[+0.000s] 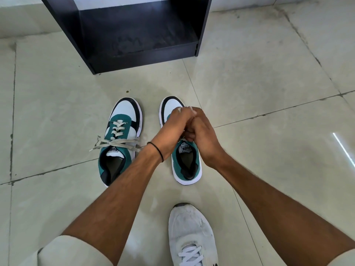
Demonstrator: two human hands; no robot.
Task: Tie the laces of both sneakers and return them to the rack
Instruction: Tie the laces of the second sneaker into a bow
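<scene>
Two teal, white and black sneakers stand side by side on the tiled floor, toes pointing away from me. The left sneaker [120, 143] has its grey laces tied in a bow across the tongue. Over the middle of the right sneaker [185, 164], my left hand [173, 127] and my right hand [201, 135] press together, both closed on its laces; a bit of white lace shows above the fingers. The hands hide the lacing and any knot. The black rack [142, 54] stands beyond the shoes, its bottom shelf bare.
My own foot in a worn white shoe [192, 235] stands on the floor just behind the right sneaker. Pale tiles with dark grout lines stretch to either side. A wall base runs behind the rack.
</scene>
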